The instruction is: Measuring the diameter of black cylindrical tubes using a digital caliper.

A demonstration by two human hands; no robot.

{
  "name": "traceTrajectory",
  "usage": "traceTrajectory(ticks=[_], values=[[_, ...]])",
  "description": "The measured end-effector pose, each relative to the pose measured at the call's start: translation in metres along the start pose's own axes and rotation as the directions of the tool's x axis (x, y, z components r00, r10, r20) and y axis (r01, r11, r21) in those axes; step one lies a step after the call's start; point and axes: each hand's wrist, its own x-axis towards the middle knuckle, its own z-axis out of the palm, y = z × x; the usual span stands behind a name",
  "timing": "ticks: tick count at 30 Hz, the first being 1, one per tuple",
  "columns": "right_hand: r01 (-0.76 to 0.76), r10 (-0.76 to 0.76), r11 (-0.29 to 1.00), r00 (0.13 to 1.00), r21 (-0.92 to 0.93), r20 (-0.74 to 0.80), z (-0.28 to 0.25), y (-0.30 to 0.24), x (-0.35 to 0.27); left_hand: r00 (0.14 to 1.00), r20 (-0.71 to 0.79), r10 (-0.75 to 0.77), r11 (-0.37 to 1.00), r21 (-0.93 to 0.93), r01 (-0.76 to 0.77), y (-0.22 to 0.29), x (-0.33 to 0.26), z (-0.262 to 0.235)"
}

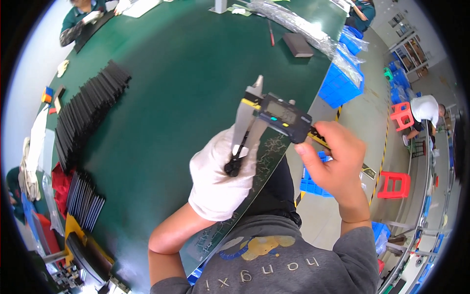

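Note:
My right hand [340, 159], bare, grips a digital caliper [289, 116] by its beam, thumb and fingers pinching just past the dark display body. The caliper's long metal jaws reach down to my left hand [215, 179], which wears a white glove. Its fingers are closed around a small black part [232, 167], whose dark end sticks out of the glove. That part lies at the jaws; whether both jaws touch it I cannot make out. The glove hides the rest of it.
Black strips [90, 105] lie in a row on the green table [171, 73], with thin shiny rods [85, 201] nearer. A dark box [297, 45] and plastic-wrapped bundle [293, 22] are at the far right. Blue crates [340, 81] stand beside the edge. Other people work beyond.

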Motion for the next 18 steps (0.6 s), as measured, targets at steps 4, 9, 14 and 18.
traceTrajectory(ticks=[4, 9, 14, 18], values=[[-0.009, 0.01, 0.999, 0.999, -0.047, 0.035, -0.0006, -0.0026, 0.0018, 0.998, -0.021, 0.061, 0.997, 0.046, -0.06, -0.0037, -0.0002, -0.0032], [-0.015, 0.016, 0.999, 1.0, -0.038, 0.02, 0.0009, -0.0009, -0.0009, 1.0, -0.016, -0.011, 1.0, 0.028, 0.012, -0.0017, -0.0012, -0.0001], [0.019, -0.018, 0.999, 0.999, -0.033, 0.042, 0.0012, 0.0002, 0.0002, 1.0, -0.006, 0.001, 1.0, 0.011, -0.001, -0.0032, -0.0005, -0.0021], [-0.011, 0.015, 0.999, 0.994, -0.043, 0.105, -0.0022, -0.0018, -0.0021, 0.999, -0.033, -0.031, 0.999, -0.016, 0.03, -0.0053, -0.0003, 0.0015]])
